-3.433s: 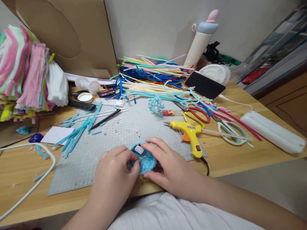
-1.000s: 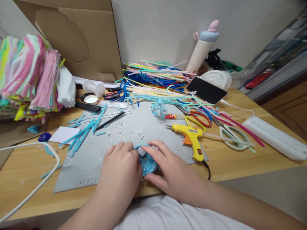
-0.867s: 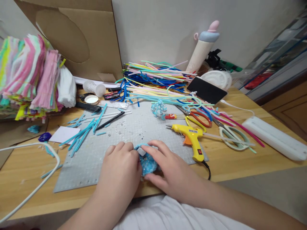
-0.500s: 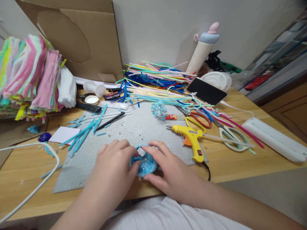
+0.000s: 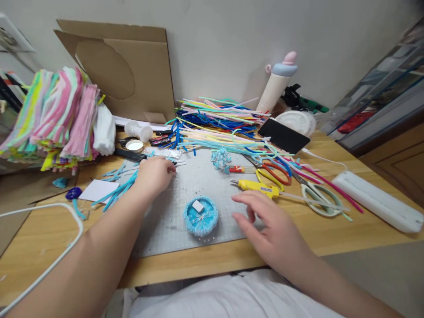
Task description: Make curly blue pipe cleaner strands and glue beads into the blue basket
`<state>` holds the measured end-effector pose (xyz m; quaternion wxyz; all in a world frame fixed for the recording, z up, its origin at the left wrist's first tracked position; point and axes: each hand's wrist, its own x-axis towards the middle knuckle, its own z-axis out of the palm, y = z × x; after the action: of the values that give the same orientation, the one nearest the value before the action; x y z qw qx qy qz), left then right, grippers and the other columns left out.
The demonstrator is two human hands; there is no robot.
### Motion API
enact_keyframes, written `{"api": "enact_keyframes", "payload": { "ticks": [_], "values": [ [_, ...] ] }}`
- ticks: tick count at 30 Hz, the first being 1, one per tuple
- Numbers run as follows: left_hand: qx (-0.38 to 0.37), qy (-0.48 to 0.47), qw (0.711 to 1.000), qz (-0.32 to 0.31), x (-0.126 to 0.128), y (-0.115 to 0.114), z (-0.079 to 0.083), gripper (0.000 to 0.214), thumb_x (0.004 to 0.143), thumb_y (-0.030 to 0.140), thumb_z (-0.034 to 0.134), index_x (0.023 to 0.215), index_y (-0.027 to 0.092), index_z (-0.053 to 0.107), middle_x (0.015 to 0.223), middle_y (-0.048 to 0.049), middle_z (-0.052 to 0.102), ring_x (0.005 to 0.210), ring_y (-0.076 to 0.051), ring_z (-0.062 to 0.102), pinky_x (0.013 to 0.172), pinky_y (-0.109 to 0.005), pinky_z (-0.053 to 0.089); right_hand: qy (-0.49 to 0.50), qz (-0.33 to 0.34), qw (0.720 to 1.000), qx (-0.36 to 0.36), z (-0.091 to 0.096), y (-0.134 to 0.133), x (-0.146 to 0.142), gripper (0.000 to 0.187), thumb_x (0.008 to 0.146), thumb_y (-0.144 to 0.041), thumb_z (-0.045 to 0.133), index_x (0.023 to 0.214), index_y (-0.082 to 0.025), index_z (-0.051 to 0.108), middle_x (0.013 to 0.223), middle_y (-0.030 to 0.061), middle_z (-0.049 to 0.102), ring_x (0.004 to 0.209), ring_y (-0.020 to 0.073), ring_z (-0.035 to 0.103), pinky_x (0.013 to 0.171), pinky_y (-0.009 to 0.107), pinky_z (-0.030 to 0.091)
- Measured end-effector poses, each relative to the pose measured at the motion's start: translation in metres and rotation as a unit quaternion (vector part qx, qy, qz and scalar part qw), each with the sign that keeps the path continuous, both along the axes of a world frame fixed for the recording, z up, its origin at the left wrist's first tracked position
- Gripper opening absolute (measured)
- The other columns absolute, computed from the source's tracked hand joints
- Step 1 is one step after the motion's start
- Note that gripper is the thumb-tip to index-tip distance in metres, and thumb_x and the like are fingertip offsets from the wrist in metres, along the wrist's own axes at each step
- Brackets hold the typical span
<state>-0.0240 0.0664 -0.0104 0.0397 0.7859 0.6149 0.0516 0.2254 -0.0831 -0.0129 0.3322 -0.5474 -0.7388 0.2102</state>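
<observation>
A round, fuzzy light-blue pipe-cleaner piece (image 5: 201, 229) lies on the grey cutting mat (image 5: 198, 179), free of both hands. Silvery strands spread over its middle, and a small white square (image 5: 198, 206) rests on its upper part. My left hand (image 5: 154, 174) is over the left side of the mat, fingertips closed round a thin black pen-like tool (image 5: 174, 163) that is mostly covered. To the right of the blue piece, my right hand (image 5: 266, 221) hovers open and empty, thumb and fingers apart. It partly hides the yellow glue gun (image 5: 258, 187).
Cut blue strips (image 5: 121, 192) and a white card (image 5: 98, 190) lie on the left. Scissors (image 5: 318, 198) and a white power strip (image 5: 377, 201) are at right. Loose pipe cleaners (image 5: 218, 117) and a phone (image 5: 284, 135) fill the back; a white cable (image 5: 81, 225) loops at left.
Both hands have let go of the blue piece. My left hand has moved up and left to the black tool; my right has drawn back rightward. The view has shifted slightly.
</observation>
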Motion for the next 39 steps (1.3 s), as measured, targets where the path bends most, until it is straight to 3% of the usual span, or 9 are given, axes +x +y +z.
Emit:
{"api": "enact_keyframes", "payload": {
  "ticks": [6,10,14,19,26,30,34,36,39],
  "values": [
    [0.014,-0.107,0.994,0.019,-0.004,0.003,0.003,0.007,0.068,0.022,0.064,0.063,0.022,0.07,0.083,-0.0064,0.07,0.095,-0.029,0.06,0.082,-0.037,0.035,-0.004,-0.082,0.996,0.02,-0.003,-0.008,0.037,0.013,0.091,-0.023,0.052,0.1,-0.021,0.061,0.098,0.0059,0.063,0.068,0.0149,0.055,0.068,0.032,0.046],
    [0.045,-0.253,0.963,0.076,-0.018,0.002,0.015,0.013,0.07,0.032,0.066,0.072,0.019,0.069,0.079,-0.0062,0.068,0.084,-0.028,0.06,0.075,-0.036,0.038,-0.02,-0.117,0.993,0.018,-0.014,-0.01,0.059,0.013,0.09,-0.029,0.052,0.093,-0.021,0.062,0.091,0.0046,0.065,0.072,0.0174,0.057,0.066,0.031,0.045],
    [0.063,-0.452,0.884,0.101,-0.03,-0.001,0.022,0.021,0.075,0.038,0.065,0.085,0.019,0.065,0.082,-0.0028,0.068,0.076,-0.019,0.06,0.072,-0.032,0.042,-0.081,-0.134,0.984,-0.079,-0.027,-0.009,0.074,0.028,0.091,-0.04,0.046,0.076,-0.021,0.058,0.079,0.0048,0.063,0.074,0.0213,0.058,0.064,0.033,0.042],
    [0.031,-0.641,0.762,0.092,-0.03,-0.011,0.031,0.015,0.077,0.036,0.065,0.082,0.022,0.061,0.08,0.0047,0.068,0.078,-0.011,0.061,0.074,-0.025,0.045,-0.18,-0.178,0.945,-0.209,-0.033,-0.002,0.072,0.039,0.087,-0.055,0.044,0.069,-0.022,0.055,0.068,0.0033,0.063,0.064,0.0221,0.058,0.057,0.032,0.036],
    [-0.109,-0.731,0.667,0.094,-0.008,-0.062,0.047,0.023,0.06,0.024,0.083,0.077,0.018,0.069,0.065,0.0025,0.069,0.064,-0.01,0.064,0.066,-0.02,0.051,-0.163,-0.241,0.935,-0.204,-0.033,0.011,0.063,0.033,0.076,-0.053,0.057,0.064,-0.022,0.053,0.059,0.0037,0.06,0.057,0.0222,0.054,0.053,0.03,0.029],
    [-0.178,-0.716,0.669,0.091,0.003,-0.096,0.05,0.02,0.063,0.022,0.083,0.08,0.019,0.072,0.071,-0.0016,0.075,0.068,-0.014,0.069,0.068,-0.023,0.056,-0.112,-0.24,0.945,-0.193,-0.035,0.012,0.07,0.026,0.075,-0.045,0.056,0.064,-0.022,0.051,0.059,0.0035,0.058,0.056,0.0204,0.051,0.054,0.031,0.032],
    [-0.209,-0.657,0.72,0.078,0.005,-0.12,0.055,0.016,0.067,0.023,0.078,0.083,0.022,0.074,0.07,-0.0015,0.074,0.063,-0.014,0.068,0.059,-0.021,0.055,0.062,-0.205,0.953,-0.215,-0.024,0.002,0.07,0.027,0.081,-0.046,0.049,0.089,-0.021,0.055,0.074,0.0033,0.061,0.062,0.0191,0.058,0.058,0.03,0.044],
    [-0.209,-0.599,0.769,0.082,0.005,-0.13,0.058,0.006,0.07,0.024,0.073,0.075,0.021,0.073,0.065,-0.0016,0.072,0.058,-0.014,0.066,0.056,-0.02,0.054,0.271,-0.152,0.917,-0.25,-0.015,-0.005,0.068,0.025,0.08,-0.043,0.056,0.092,-0.021,0.055,0.077,0.0019,0.061,0.065,0.0171,0.059,0.061,0.029,0.047],
    [-0.197,-0.514,0.832,0.072,0.005,-0.146,0.061,0.009,0.075,0.026,0.065,0.07,0.02,0.069,0.054,-0.0002,0.066,0.052,-0.012,0.061,0.052,-0.018,0.05,0.51,-0.028,0.804,-0.304,-0.004,-0.016,0.066,0.02,0.078,-0.037,0.065,0.09,-0.022,0.061,0.075,0.0005,0.059,0.065,0.0146,0.057,0.063,0.027,0.047]
  ]
}}
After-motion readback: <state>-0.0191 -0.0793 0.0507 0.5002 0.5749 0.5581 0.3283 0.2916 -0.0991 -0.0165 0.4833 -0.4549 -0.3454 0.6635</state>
